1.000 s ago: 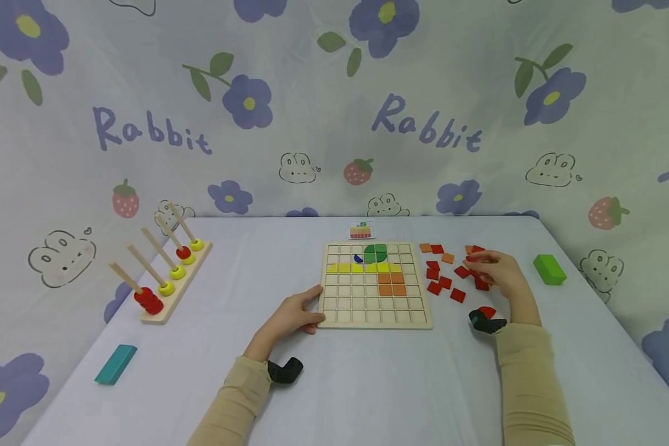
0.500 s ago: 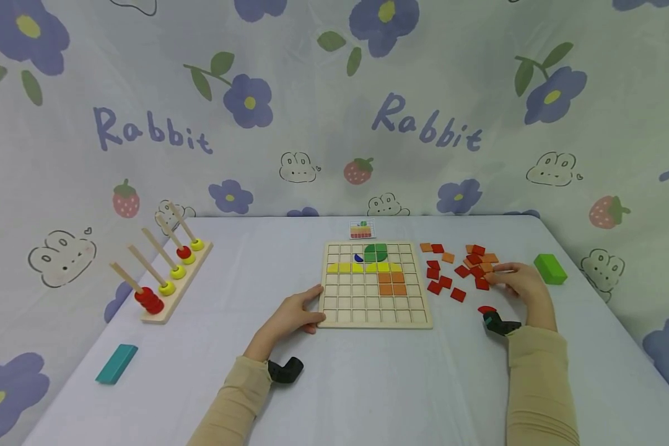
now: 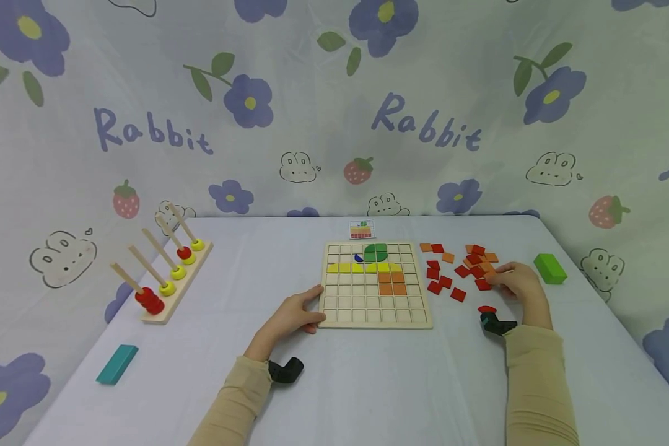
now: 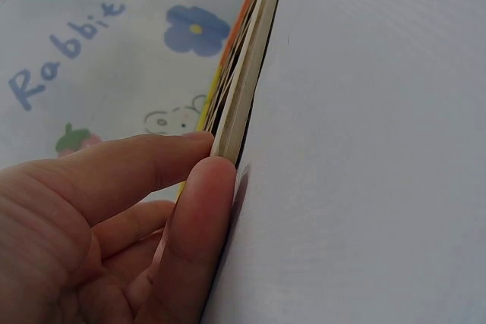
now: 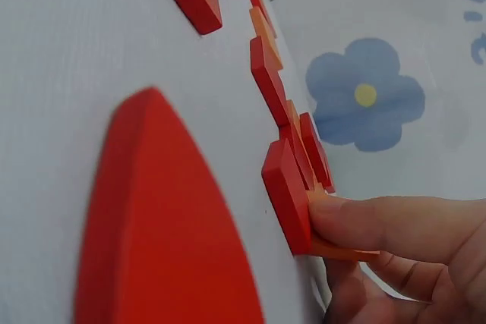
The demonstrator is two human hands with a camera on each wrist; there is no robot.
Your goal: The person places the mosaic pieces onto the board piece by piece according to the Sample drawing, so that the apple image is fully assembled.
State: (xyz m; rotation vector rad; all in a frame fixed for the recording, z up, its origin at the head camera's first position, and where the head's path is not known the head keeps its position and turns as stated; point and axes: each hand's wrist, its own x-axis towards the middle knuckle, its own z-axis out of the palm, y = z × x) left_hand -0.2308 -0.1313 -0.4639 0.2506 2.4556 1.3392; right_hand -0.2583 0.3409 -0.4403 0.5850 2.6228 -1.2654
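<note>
On the white-covered table lies a square wooden grid board (image 3: 348, 303) with yellow, green, orange and blue pieces set in its squares. My left hand (image 3: 292, 314) rests at the board's near left corner, thumb and index finger touching the edge apart from each other. To the right of the board, my right hand (image 3: 520, 285) is at a cluster of flat red and orange tiles. In the right wrist view it pinches an orange tile (image 5: 342, 252), beside a red tile (image 5: 286, 199) that lies against it. The fingers partly hide the orange tile.
A small picture card (image 3: 361, 230) lies behind the board. At the left stand a bead-peg rack (image 3: 173, 297) and a teal block (image 3: 117, 364). A green block (image 3: 550, 269) is at the right; a red curved piece (image 3: 487, 309) lies near the right wrist.
My right hand has moved right and slightly nearer, from above the tiles to the cluster's right edge. A red tile there has shifted slightly. My left hand and the board stay put.
</note>
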